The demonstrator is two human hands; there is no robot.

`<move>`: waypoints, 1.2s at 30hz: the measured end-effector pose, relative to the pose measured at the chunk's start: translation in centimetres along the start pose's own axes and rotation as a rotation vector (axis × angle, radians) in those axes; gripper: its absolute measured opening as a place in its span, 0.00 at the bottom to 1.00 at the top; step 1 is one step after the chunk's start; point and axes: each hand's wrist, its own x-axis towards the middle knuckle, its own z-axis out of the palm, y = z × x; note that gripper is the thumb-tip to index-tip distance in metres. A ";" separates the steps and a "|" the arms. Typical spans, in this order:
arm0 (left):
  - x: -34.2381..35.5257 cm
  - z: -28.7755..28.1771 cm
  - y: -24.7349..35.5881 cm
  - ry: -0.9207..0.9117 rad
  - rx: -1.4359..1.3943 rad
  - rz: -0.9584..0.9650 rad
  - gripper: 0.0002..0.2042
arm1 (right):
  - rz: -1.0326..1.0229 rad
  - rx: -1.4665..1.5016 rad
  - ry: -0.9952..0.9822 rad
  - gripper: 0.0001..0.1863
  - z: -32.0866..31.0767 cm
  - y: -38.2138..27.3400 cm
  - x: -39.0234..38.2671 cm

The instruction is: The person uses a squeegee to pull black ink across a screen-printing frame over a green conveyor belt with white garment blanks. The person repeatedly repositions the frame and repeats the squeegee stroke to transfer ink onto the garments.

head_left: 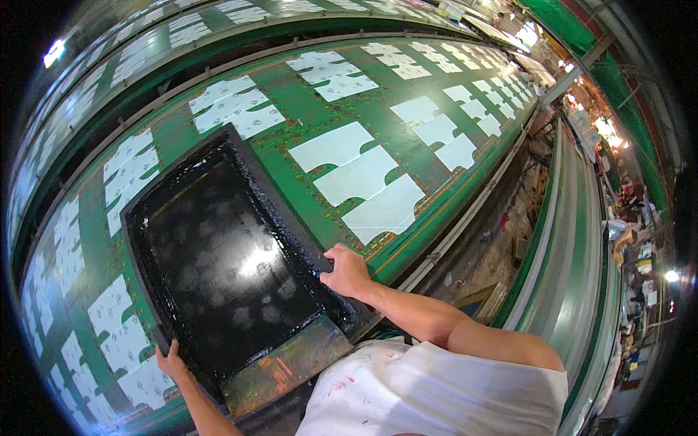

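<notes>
Across the green printing table lies a large black screen-printing frame (225, 240), tilted in view, its dark mesh shiny with a bright glare. My right hand (347, 272) is closed on the frame's right edge near its lower corner. On the opposite side, my left hand (173, 363) grips the lower left edge, beside a small dark block. A stained, paint-smeared board (287, 367) runs along the frame's near end. White cut fabric pieces (360, 174) lie just beyond the right edge, plain and unprinted. Fabric pieces left of the frame (116, 320) carry small grey prints.
The long green table (407, 211) stretches away with rows of fabric pieces. A metal rail (436, 254) follows its right edge. Another long table (574, 247) stands to the right across a cluttered gap, and a further one with fabric (131, 58) lies to the left.
</notes>
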 end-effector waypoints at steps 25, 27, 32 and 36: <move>-24.2 38.6 13.5 -0.007 -0.101 0.155 0.21 | 0.021 -0.004 0.260 0.25 -21.2 35.8 14.8; -25.9 40.6 13.9 -0.002 -0.110 0.146 0.21 | 0.093 0.024 0.222 0.25 -22.4 38.0 15.3; -28.2 43.8 14.4 -0.007 -0.116 0.140 0.18 | 0.060 0.032 0.210 0.26 -24.4 41.2 16.4; -29.0 44.9 14.4 -0.035 -0.143 0.178 0.18 | 0.100 0.045 0.114 0.26 -25.4 42.4 17.0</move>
